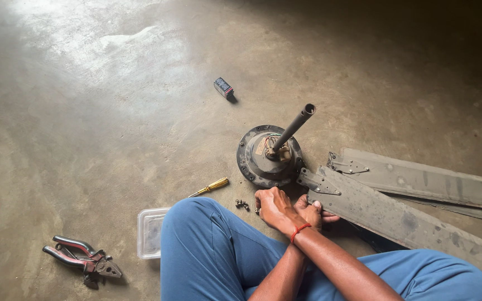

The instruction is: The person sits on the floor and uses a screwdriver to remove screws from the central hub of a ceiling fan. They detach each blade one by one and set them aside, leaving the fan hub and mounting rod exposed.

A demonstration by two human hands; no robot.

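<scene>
Two hands meet low at centre, forearms crossed just past the blue-trousered knees [213, 251]. The hand with the red wrist thread [299, 229], reaching in from the right, is taken as the right hand [274, 207]: palm down, fingers curled loosely, on the floor at the near rim of the fan motor; what it grips, if anything, I cannot tell. The left hand [312, 212] sits just right of it, mostly covered; its fingertips [317, 205] press the near edge of a fan blade [397, 214], closed partway round that edge.

Near left: red-handled pliers [82, 258] on the concrete floor [85, 111]. A clear plastic tub [150, 231] lies touching the left knee. A yellow-handled screwdriver [210, 187] lies just beyond, with small dark screws [242, 204] between it and the hands.

Centre: the round fan motor [263, 161] lies flat, its down rod [294, 127] tilted up to the right, wires at its base. Three grimy blades fan out right, stacked; a second blade [419, 178] lies behind the first.

Far: a small dark block [223, 87], well apart.
</scene>
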